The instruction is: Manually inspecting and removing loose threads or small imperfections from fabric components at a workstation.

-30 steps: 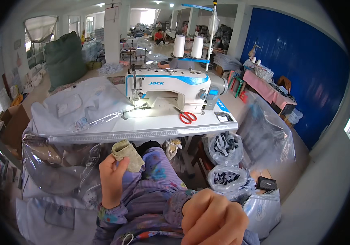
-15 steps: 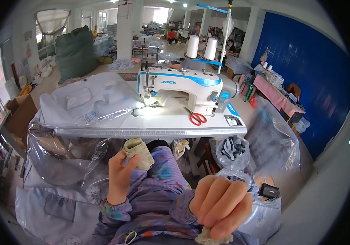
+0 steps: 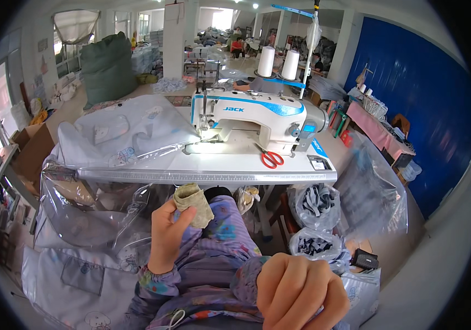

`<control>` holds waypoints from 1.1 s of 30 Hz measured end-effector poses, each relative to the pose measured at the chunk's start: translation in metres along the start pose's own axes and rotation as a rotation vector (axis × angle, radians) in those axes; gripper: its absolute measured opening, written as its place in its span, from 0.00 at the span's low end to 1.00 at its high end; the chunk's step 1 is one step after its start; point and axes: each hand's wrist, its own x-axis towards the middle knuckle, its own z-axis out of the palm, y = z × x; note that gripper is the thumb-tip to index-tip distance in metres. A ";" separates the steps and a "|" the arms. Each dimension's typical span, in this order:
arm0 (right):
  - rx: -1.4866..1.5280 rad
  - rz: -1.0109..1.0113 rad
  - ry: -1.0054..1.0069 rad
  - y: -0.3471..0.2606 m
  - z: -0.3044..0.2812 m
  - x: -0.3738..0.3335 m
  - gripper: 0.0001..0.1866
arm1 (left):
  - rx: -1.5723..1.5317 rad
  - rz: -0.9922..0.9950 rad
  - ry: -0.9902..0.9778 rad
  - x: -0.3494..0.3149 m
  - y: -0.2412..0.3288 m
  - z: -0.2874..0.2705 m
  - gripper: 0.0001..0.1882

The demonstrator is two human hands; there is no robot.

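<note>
My left hand (image 3: pixel 164 235) is closed round a small rolled cloth (image 3: pixel 197 208), greenish beige and shaped like a short tube with its hollow end up. It is held over my lap, just in front of the table edge. Low on the right, close to my body, my right hand (image 3: pixel 301 291) has its fingers curled down; whatever lies beneath them is hidden. Past the hands stands a white and blue sewing machine (image 3: pixel 249 113) with its lamp lit over the needle. Red-handled scissors (image 3: pixel 272 159) lie on its white table (image 3: pixel 230 160).
Clear plastic and pale printed fabric (image 3: pixel 131 129) cover the table's left and hang over its front. Beside my right knee are plastic bags of grey strips (image 3: pixel 319 202) and a small black box (image 3: pixel 364 258). Two white thread cones (image 3: pixel 266 61) stand behind the machine.
The view has shifted slightly. My left hand still holds the rolled cloth. My right hand has turned and dropped a little; the beige cloth seen under its fingers before is now out of sight.
</note>
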 end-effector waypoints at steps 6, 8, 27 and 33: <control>-0.078 0.018 -0.031 -0.006 -0.001 -0.001 0.05 | -0.004 -0.019 0.007 -0.002 0.003 0.000 0.14; -0.062 0.022 -0.042 -0.004 -0.001 -0.003 0.04 | 0.028 0.004 0.012 -0.003 0.000 -0.002 0.13; -0.651 1.076 0.159 0.082 -0.070 -0.090 0.13 | -0.492 -0.058 0.003 0.002 -0.005 -0.015 0.16; -0.240 1.169 0.213 0.106 -0.051 -0.096 0.21 | -0.269 0.064 0.116 0.001 0.003 -0.008 0.14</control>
